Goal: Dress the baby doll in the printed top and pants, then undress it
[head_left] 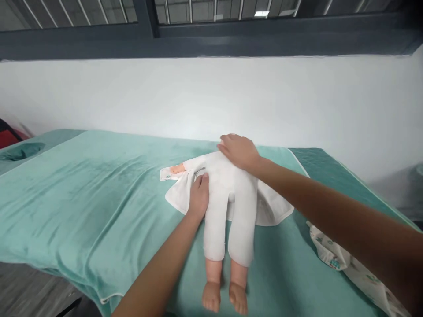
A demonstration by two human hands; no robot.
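A baby doll with a white cloth body lies on its back, its bare feet toward me. Under its upper body a white garment is spread out, and the doll's arm on the left lies over a small sleeve with a print. My right hand rests over the doll's head and covers it, fingers stretched out. Against the doll's side, at the waist, lies my left hand; its fingers look extended and partly hidden. The doll's other arm is hidden behind my right forearm.
A light green blanket covers the bed, over a darker green cover. Printed white cloth lies at the right, partly behind my right forearm. A white wall stands behind, below a barred window. Something red is at far left.
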